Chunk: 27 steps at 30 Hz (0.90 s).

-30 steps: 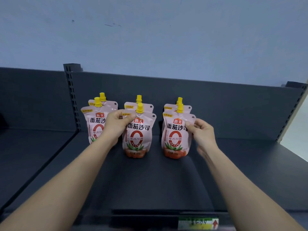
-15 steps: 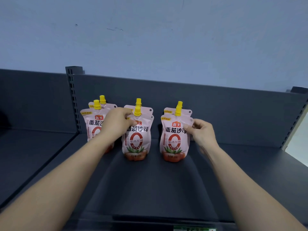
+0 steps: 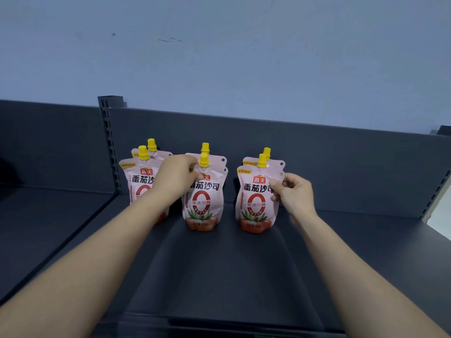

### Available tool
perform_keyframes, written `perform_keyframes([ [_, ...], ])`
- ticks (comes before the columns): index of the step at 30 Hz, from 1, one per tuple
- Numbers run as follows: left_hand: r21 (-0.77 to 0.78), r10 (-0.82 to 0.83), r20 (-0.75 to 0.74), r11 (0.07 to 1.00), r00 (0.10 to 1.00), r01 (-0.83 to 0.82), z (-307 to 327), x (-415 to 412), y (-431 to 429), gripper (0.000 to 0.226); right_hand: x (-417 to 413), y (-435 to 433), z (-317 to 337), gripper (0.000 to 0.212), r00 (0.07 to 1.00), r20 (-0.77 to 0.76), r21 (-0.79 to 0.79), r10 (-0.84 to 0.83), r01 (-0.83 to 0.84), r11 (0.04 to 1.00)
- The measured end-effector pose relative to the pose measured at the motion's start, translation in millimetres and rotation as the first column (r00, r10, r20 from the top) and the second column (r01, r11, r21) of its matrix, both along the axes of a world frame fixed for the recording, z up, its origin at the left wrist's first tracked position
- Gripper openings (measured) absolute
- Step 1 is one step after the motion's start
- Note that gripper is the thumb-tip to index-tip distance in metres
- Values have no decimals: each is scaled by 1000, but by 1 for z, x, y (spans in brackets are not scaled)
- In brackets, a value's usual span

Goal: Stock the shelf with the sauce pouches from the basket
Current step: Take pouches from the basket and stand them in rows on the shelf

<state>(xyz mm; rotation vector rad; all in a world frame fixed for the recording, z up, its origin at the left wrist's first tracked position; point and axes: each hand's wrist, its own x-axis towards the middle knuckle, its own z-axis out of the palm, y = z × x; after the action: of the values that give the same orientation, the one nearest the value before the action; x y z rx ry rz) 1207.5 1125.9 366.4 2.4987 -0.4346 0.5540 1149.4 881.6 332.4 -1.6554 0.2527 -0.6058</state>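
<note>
- Six pink sauce pouches [image 3: 275,164] with yellow caps stood upright on a dark grey shelf [image 3: 219,276], in three pairs, one behind the other.
- The left hand [image 3: 175,176], fingers curled, pinched the top left corner of the middle front pouch [image 3: 203,203].
- The right hand [image 3: 294,193], fingers curled, pinched the upper right edge of the right front pouch [image 3: 253,203].
- The left front pouch [image 3: 139,184] was partly hidden by the left wrist.

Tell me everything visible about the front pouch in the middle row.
The front middle pouch is a glossy pale pink stand-up pack with a yellow cap, red logo, dark Chinese lettering, a red ring and tomato artwork low down. It stands upright on the dark shelf, directly before a matching pouch, left of the front right pouch. The left hand pinches its upper left corner.
</note>
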Motion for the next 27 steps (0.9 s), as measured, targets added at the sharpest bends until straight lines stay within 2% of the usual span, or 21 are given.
perform_keyframes([
  [6, 68, -9, 33, 998, 999, 7, 1, -3, 0, 21, -3, -1, 0, 15, 1000, 15, -109, 18, -17, 994],
  [8, 68, -15, 46, 998, 999, 12, 3, -4, 1, 15, -4, -2, 0, 8, 1000, 10, -198, -10, 12, 980],
  [9, 86, -8, 65, 996, 998, 3, 3, -5, 1, 14, -5, -2, 1, 13, 999, 9, -278, -45, 46, 960],
  [11, 143, 16, 128, 989, 992, -34, 5, -7, 0, 14, -6, -2, 3, 31, 988, 30, -472, -149, 145, 870],
  [13, 151, 14, 197, 988, 980, -44, 7, -10, -2, 21, -7, 1, 11, 38, 971, 89, -615, -223, 230, 754],
  [15, 132, 8, 223, 991, 975, -39, 11, -13, -4, 37, -5, 4, 22, 38, 968, 147, -692, -203, 247, 678],
  [17, 144, 22, 228, 988, 973, -56, 14, -13, -6, 35, 1, 8, 31, 40, 977, 138, -758, -165, 211, 617],
  [19, 153, 52, 206, 985, 977, -84, 16, -12, -7, 30, 6, 12, 36, 36, 982, 77, -772, -174, 169, 613],
  [22, 146, 79, 183, 983, 980, -107, 17, -11, -10, 27, 15, 15, 36, 21, 974, 17, -719, -224, 168, 674],
  [27, 180, 103, 199, 974, 975, -140, 17, -10, -10, 26, 14, 18, 34, 18, 973, 24, -715, -231, 178, 676],
])
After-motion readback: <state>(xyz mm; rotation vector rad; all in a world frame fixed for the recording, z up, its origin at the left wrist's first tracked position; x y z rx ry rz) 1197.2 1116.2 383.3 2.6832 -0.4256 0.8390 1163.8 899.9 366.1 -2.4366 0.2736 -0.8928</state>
